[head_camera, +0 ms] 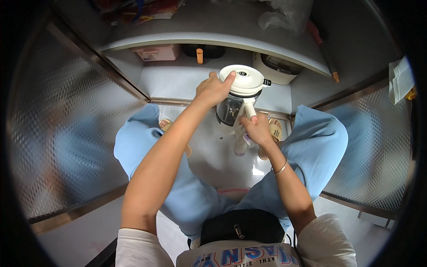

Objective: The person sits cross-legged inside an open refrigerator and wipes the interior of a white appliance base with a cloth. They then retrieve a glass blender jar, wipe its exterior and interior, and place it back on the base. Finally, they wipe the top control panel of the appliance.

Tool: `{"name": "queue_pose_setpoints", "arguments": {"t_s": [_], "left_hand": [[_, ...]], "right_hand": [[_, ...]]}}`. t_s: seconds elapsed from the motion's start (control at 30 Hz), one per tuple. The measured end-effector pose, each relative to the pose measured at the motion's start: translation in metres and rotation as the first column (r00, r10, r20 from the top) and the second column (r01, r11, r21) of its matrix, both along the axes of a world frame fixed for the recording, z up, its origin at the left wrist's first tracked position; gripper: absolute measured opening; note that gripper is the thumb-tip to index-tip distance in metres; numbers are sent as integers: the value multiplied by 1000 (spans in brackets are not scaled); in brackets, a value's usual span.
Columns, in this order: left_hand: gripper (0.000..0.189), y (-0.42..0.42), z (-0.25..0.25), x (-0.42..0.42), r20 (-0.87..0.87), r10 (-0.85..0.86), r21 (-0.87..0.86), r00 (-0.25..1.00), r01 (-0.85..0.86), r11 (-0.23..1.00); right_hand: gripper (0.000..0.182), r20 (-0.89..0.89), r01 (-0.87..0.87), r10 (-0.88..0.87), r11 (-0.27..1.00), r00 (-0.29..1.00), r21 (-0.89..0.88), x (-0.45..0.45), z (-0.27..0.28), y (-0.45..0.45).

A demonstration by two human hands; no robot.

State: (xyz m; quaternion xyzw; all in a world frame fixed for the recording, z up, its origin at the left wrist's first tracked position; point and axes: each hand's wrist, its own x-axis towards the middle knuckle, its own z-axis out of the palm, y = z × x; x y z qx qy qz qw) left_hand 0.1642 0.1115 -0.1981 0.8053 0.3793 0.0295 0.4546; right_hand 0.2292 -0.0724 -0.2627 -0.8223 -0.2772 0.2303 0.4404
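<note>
A clear blender jar [230, 110] with a cream lid [245, 81] is held up in front of the open cabinet, above the floor. My left hand [215, 87] grips the lid's left side, its thumb lying across the top. Around the jar's cream handle [249, 107] my right hand [258, 129] is closed. Blades show dimly through the jar's transparent wall. A black tab [267, 82] sticks out at the lid's right.
The cabinet's bottom shelf [173, 81] holds a pink box [156, 52], a black container with an orange handle [199, 56] and a cream appliance [278, 70]. Above them spans a shelf board [213, 37]. Textured glass doors [83, 133] stand open on both sides.
</note>
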Motion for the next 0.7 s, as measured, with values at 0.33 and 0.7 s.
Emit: {"name": "queue_pose_setpoints", "arguments": {"t_s": [0.33,0.7], "left_hand": [[68,-54,22,-85,-27,-179,-36,984,178,983],[32,-142,82,-92,472,133,215,872,-260,941]], "right_hand": [[21,-88,-51,54,998,995,39,-46,60,-37],[19,107,-4,-14,986,994,164,-95,122,-37]]}}
